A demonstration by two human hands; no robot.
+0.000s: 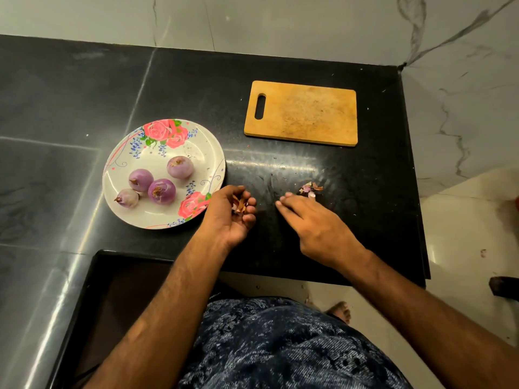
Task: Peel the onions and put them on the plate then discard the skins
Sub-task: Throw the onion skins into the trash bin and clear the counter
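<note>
Several peeled purple onions (161,190) lie on a white plate (196,148) with pink roses, left of centre on the black counter. My left hand (230,214) is cupped palm up just right of the plate, its fingers curled round a bunch of dry onion skins (239,204). My right hand (311,223) lies flat on the counter with fingers straight, fingertips pointing left. A small pile of loose skins (310,189) sits on the counter right behind that hand's far side.
A wooden cutting board (303,113) with a handle slot lies behind the hands. The black counter (196,88) ends at a white marble wall behind and drops to the floor on the right. A dark recess opens below the counter's front left.
</note>
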